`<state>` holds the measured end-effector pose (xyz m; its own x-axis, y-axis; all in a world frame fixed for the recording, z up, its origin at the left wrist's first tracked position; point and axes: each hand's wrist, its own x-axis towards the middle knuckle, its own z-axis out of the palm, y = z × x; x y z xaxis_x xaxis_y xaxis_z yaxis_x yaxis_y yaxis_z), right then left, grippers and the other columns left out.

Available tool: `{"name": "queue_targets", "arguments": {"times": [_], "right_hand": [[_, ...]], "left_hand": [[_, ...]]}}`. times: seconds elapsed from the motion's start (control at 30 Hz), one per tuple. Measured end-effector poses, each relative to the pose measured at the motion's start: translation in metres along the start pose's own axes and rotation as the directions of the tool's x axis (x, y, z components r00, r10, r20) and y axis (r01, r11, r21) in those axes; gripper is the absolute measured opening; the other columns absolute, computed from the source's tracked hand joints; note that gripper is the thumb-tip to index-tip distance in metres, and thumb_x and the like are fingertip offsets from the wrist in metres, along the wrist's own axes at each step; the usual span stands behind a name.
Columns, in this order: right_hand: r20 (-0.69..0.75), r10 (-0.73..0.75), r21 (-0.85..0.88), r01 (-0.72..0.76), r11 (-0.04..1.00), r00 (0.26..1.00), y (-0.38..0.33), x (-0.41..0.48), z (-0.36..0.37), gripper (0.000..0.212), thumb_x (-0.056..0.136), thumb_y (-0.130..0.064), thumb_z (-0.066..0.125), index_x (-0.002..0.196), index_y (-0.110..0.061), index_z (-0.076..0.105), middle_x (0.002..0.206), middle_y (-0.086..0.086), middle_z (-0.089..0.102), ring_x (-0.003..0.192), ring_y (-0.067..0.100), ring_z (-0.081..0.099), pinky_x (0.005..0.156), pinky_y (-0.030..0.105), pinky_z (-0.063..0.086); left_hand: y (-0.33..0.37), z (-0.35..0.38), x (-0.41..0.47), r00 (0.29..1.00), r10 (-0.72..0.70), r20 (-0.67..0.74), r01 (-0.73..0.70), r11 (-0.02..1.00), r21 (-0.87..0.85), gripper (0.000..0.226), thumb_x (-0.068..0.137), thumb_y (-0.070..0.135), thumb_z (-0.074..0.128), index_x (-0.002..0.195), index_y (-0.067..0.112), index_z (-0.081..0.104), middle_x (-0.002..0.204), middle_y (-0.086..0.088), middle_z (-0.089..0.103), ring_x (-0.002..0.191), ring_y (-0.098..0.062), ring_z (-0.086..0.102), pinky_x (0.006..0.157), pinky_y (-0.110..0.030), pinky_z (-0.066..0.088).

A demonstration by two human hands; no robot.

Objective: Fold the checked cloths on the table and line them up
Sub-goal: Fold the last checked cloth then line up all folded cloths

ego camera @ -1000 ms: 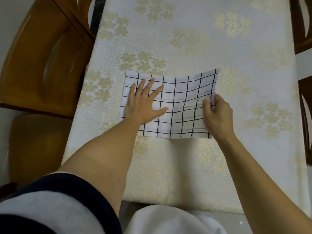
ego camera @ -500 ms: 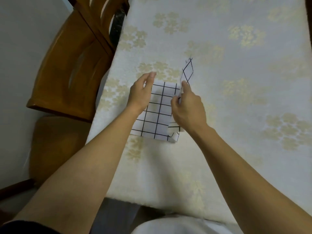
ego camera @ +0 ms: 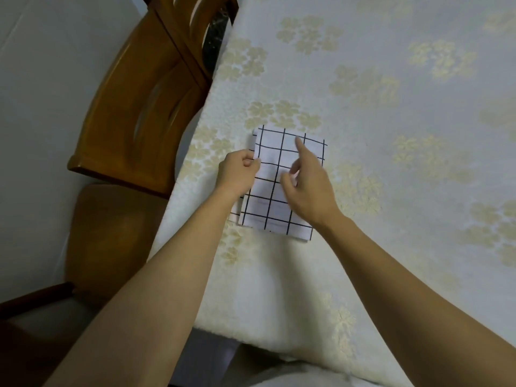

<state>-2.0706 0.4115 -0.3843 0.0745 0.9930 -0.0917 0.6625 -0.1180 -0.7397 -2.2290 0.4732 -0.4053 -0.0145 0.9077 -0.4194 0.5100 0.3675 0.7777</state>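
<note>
Checked cloth [ego camera: 265, 191]: white with a black grid, folded into a compact rectangle several layers thick and lying flat.
Cloth position: on the table, near its left edge and close to the person.
Cloth edges: the top layer sits slightly right of the layer below. A narrow strip of the lower layer shows along the left side and at the far left corner. Stacked layer edges show at the near right corner.
Cloth surface: faint creases cross the squares. No large bulge is visible.
Left hand [ego camera: 240, 171]: fingers curled, pinching the cloth's left edge about halfway along.
Right hand [ego camera: 310, 185]: over the right half of the cloth, holding nothing. The forefinger [ego camera: 301, 145] points toward the far edge and the other fingers are loosely bent. Whether the fingertip touches the cloth cannot be told.
Step in hand (judgement): squaring and flattening the fold.
Procedure: use the left pinch as the anchor. Slide the top layer left until the 2 left edges coincide, checking alignment against the grid lines. Then sweep a flat right hand outward across the cloth to press the layers down.
Caution: pulling from 1 point may skew the layers, and the cloth may slide on the smooth cover.
Progress (judgement): 1 cloth is in view and nearly folded. Lining up is not yet begun.
Tablecloth [ego camera: 391, 169]: pale with gold flower clusters, covering the table.
Chair [ego camera: 134, 107]: wooden, at the table's left side.
</note>
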Motion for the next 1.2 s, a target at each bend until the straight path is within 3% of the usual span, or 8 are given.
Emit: {"name": "queue_targets", "arguments": {"times": [0.13, 0.23, 0.37, 0.53, 0.87, 0.97, 1.07, 1.2], "right_hand": [[0.038, -0.154, -0.336, 0.158, 0.928, 0.987, 0.060, 0.005, -0.001, 0.056, 0.101, -0.030, 0.056, 0.153, -0.016, 0.041, 0.156, 0.009, 0.042, 0.144, 0.033, 0.035, 0.117, 0.052, 0.030], [0.178, -0.154, -0.437, 0.218, 0.873, 0.972, 0.082, 0.009, 0.003, 0.060, 0.104, -0.041, 0.048, 0.158, -0.023, 0.030, 0.168, 0.002, 0.019, 0.156, 0.032, 0.007, 0.126, 0.048, 0.003], [0.213, -0.173, -0.487, 0.258, 0.835, 0.962, 0.091, 0.013, 0.010, 0.066, 0.104, -0.054, 0.036, 0.161, -0.027, 0.017, 0.169, -0.002, 0.006, 0.156, 0.029, -0.006, 0.125, 0.043, -0.008], [0.170, -0.194, -0.466, 0.252, 0.848, 0.966, 0.093, 0.010, 0.016, 0.069, 0.102, -0.056, 0.029, 0.162, -0.024, 0.018, 0.169, -0.003, 0.008, 0.156, 0.021, -0.006, 0.127, 0.044, -0.003], [0.040, -0.134, -0.348, 0.140, 0.927, 0.990, 0.112, -0.006, -0.005, 0.065, 0.106, -0.043, 0.036, 0.161, -0.015, 0.016, 0.169, 0.002, 0.012, 0.157, 0.017, 0.001, 0.127, 0.042, 0.003], [-0.016, -0.107, -0.375, 0.093, 0.923, 0.994, 0.120, -0.019, -0.013, 0.061, 0.108, -0.040, 0.035, 0.161, -0.017, 0.018, 0.169, 0.001, 0.015, 0.156, 0.015, 0.005, 0.127, 0.044, 0.007], [-0.002, -0.126, -0.423, 0.114, 0.899, 0.992, 0.116, -0.015, -0.010, 0.056, 0.108, -0.037, 0.034, 0.161, -0.026, 0.018, 0.169, -0.002, 0.015, 0.156, 0.016, 0.005, 0.126, 0.045, 0.008], [0.018, -0.130, -0.420, 0.125, 0.899, 0.991, 0.120, -0.014, -0.011, 0.051, 0.109, -0.038, 0.030, 0.159, -0.034, 0.023, 0.168, 0.000, 0.017, 0.156, 0.019, 0.009, 0.126, 0.045, 0.007]], "left_hand": [[-0.007, 0.002, 0.006, 0.991, 0.105, -0.078, -0.088, 0.976, 0.197, 0.027, 0.104, 0.024, 0.057, 0.126, 0.009, 0.065, 0.108, -0.003, 0.066, 0.092, -0.015, 0.059, 0.076, -0.022, 0.046], [-0.017, 0.000, 0.012, 0.977, 0.150, -0.151, -0.126, 0.980, 0.154, 0.029, 0.104, 0.023, 0.055, 0.131, 0.013, 0.061, 0.118, -0.003, 0.066, 0.100, -0.016, 0.063, 0.080, -0.023, 0.051], [-0.039, 0.000, 0.008, 0.949, 0.257, -0.181, -0.224, 0.957, 0.183, 0.039, 0.104, 0.033, 0.054, 0.139, 0.018, 0.053, 0.127, 0.002, 0.058, 0.111, -0.016, 0.057, 0.097, -0.037, 0.053], [-0.072, 0.002, -0.003, 0.878, 0.463, -0.120, -0.379, 0.826, 0.416, 0.049, 0.101, 0.035, 0.059, 0.145, 0.016, 0.051, 0.143, 0.001, 0.053, 0.129, -0.018, 0.043, 0.110, -0.032, 0.039], [-0.059, 0.004, -0.013, 0.904, 0.418, -0.094, -0.360, 0.860, 0.362, 0.066, 0.098, 0.039, 0.062, 0.155, 0.018, 0.036, 0.156, -0.003, 0.039, 0.141, -0.021, 0.034, 0.118, -0.035, 0.030], [-0.039, 0.024, -0.031, 0.844, 0.535, -0.029, -0.427, 0.705, 0.567, 0.063, 0.099, 0.036, 0.057, 0.155, 0.015, 0.036, 0.162, -0.006, 0.029, 0.150, -0.028, 0.023, 0.124, -0.040, 0.018], [-0.024, 0.062, -0.046, 0.755, 0.609, 0.244, -0.606, 0.505, 0.615, 0.060, 0.103, 0.037, 0.051, 0.156, 0.014, 0.036, 0.165, -0.004, 0.029, 0.155, -0.026, 0.018, 0.128, -0.041, 0.009], [-0.031, 0.085, -0.043, 0.793, 0.488, 0.365, -0.590, 0.463, 0.662, 0.067, 0.106, 0.048, 0.037, 0.163, 0.017, 0.017, 0.171, -0.001, 0.012, 0.158, -0.022, 0.001, 0.128, -0.040, -0.001]]}}
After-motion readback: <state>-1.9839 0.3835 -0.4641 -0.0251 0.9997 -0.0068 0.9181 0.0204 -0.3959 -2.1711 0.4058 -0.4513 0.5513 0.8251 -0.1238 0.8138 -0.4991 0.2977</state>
